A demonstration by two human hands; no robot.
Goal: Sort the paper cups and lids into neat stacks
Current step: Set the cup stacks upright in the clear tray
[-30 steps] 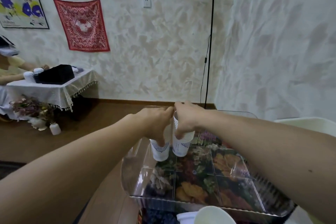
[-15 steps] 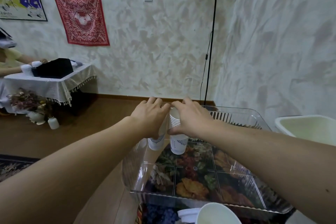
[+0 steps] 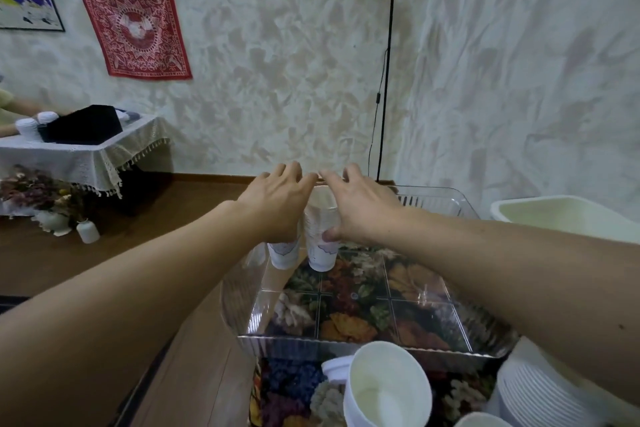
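Two stacks of white paper cups stand side by side in the far left corner of a clear plastic tray (image 3: 363, 345). My left hand (image 3: 277, 201) hovers over the left cup stack (image 3: 284, 253) with straight fingers and hides its top. My right hand (image 3: 360, 208) is spread beside the right cup stack (image 3: 320, 218), thumb touching its side. A single large white cup (image 3: 388, 388) stands in front of the tray, with a white lid (image 3: 336, 369) next to it. A stack of white lids (image 3: 540, 395) sits at the bottom right.
The tray rests on a floral tablecloth (image 3: 291, 392). A cream bin (image 3: 568, 218) stands to the right, a floor lamp pole (image 3: 386, 80) behind the tray. Across the wooden floor is another cloth-covered table (image 3: 79, 156), where another person's arm shows.
Both hands gripped the cup stacks a second ago. Their fingers have since straightened and spread, and the stacks now stand in the tray's far left corner.
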